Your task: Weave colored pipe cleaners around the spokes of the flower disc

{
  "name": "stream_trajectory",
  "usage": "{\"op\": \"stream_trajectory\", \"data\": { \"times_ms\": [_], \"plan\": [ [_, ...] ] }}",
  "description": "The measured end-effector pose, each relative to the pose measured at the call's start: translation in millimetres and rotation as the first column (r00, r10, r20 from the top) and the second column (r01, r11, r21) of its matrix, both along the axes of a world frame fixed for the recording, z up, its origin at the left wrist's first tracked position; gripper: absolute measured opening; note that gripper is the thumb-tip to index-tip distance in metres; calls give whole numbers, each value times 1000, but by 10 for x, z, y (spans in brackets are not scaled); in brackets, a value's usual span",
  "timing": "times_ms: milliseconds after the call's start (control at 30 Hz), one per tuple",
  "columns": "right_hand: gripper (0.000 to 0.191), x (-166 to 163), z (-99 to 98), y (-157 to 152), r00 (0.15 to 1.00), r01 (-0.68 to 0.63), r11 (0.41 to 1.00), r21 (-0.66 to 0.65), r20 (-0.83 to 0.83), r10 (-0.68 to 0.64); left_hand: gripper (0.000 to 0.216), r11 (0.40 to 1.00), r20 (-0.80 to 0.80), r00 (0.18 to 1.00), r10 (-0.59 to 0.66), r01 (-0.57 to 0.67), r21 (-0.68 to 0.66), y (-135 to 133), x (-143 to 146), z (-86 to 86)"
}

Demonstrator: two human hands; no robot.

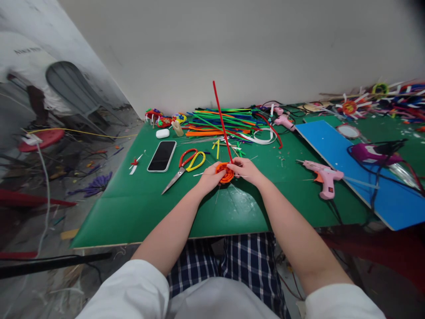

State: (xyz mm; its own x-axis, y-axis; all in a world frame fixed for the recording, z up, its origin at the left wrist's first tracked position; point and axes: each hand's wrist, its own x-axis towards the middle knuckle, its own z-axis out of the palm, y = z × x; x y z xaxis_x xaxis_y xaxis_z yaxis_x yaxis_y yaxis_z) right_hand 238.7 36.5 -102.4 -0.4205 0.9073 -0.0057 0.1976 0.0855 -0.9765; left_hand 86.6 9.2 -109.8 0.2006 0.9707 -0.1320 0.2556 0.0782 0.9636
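Note:
An orange coiled pipe-cleaner disc (226,177) with thin wires sticking out around it is held just above the green table. My left hand (211,178) is closed on the disc's left side, thumb across its face. At the right edge of the disc, my right hand (247,171) is closed, fingers pinching the base of a red pipe cleaner (220,116). That stem rises long and slightly tilted to the left. Left of my hands lie scissors (182,169) with one red and one yellow handle. Short green and yellow pieces (218,149) lie just beyond my hands.
A phone (162,156) and a white case (162,134) lie on the green table (133,208) at left. Pipe cleaners (222,122) are heaped along the wall. A pink glue gun (325,176) lies right, beside a blue board (332,146) bearing a purple glue gun (375,154) and cords.

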Motion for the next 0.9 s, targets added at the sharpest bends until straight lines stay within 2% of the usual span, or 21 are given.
{"op": "stream_trajectory", "data": {
  "times_ms": [900],
  "plan": [
    [29, 3, -19, 10, 1000, -2, 1000, 12, 24, 2, 24, 1000, -3, 1000, -12, 12, -9, -13, 6, 22]
  ]
}}
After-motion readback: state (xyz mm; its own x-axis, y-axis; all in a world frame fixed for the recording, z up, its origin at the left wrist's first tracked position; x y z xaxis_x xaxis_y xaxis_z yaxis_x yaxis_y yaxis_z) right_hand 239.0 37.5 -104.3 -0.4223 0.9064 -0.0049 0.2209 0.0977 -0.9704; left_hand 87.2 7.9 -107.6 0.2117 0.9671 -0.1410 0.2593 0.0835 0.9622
